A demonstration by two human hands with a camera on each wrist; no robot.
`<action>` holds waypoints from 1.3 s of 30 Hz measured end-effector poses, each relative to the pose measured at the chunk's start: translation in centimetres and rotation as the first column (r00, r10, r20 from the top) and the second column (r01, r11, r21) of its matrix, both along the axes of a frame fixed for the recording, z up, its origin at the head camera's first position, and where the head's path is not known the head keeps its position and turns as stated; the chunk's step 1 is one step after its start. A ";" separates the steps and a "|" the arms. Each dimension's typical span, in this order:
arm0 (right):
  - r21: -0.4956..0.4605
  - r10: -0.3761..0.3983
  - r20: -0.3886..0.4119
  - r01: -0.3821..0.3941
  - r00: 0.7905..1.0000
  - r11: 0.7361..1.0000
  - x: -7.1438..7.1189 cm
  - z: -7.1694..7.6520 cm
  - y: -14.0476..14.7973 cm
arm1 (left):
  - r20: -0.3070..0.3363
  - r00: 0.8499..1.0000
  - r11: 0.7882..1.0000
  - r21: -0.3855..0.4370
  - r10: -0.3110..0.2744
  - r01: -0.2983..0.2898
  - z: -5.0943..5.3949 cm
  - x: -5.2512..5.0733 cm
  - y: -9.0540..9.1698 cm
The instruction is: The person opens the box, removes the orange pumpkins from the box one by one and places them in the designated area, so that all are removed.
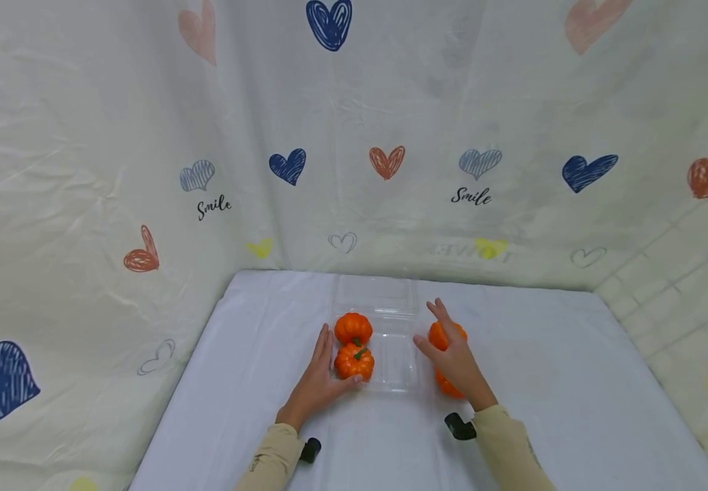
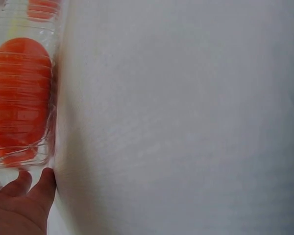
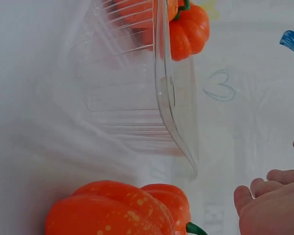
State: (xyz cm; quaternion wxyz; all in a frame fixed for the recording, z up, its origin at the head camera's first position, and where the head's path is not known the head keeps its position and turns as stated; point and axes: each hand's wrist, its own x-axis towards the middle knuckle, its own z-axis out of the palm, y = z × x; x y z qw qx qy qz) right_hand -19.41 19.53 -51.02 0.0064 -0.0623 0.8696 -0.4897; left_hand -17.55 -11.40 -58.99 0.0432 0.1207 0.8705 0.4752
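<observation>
A clear plastic container [image 1: 394, 354] with its lid [image 1: 375, 294] folded back holds two orange pumpkins, one [image 1: 353, 329] behind the other [image 1: 354, 361], along its left side. My left hand [image 1: 320, 385] lies along the container's left front corner, fingers fairly straight; the left wrist view shows its fingertips [image 2: 48, 174] at the container's end. My right hand [image 1: 457, 356] is spread over two more pumpkins, the back one [image 1: 438, 335] and the front one [image 1: 450, 383], right of the container. In the right wrist view that hand [image 3: 274, 205] appears beside the pumpkins [image 3: 110, 210], gripping nothing.
A white cloth [image 1: 550, 382] covers the table. Behind it hangs a pale curtain [image 1: 428, 102] printed with hearts and words. Dark devices [image 1: 460, 427] are strapped at both wrists.
</observation>
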 end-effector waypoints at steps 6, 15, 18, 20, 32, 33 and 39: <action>-0.013 0.019 0.013 -0.019 1.000 1.000 -0.4 0.3 -0.9 | 0.001 1.000 1.000 0.005 0.001 -0.001 0.1 0.0 0.0; -0.063 0.076 -0.009 -0.077 0.997 0.995 -0.9 0.0 -1.9 | 0.012 1.000 1.000 0.006 0.007 -0.007 0.0 0.0 0.1; -0.059 0.084 0.002 -0.083 0.996 0.995 -1.1 -0.1 -2.4 | 0.013 1.000 1.000 0.002 0.009 -0.009 0.0 0.1 0.1; -0.048 0.084 0.010 -0.083 0.996 0.995 -1.2 -0.1 -2.8 | 0.013 1.000 1.000 0.000 0.007 -0.007 0.0 0.1 0.0; -0.081 0.063 0.096 -0.055 0.993 0.995 -2.2 -0.2 -4.9 | 0.002 1.000 1.000 0.015 0.000 0.000 -0.2 0.0 0.0; -0.080 0.072 0.083 -0.066 0.994 0.995 -2.2 -0.2 -5.1 | 0.000 1.000 1.000 0.014 0.000 0.000 -0.1 0.0 0.0; -0.062 0.136 0.001 -0.136 0.991 0.989 -2.7 -0.1 -5.9 | 0.009 1.000 1.000 0.008 0.006 -0.006 0.2 0.1 0.1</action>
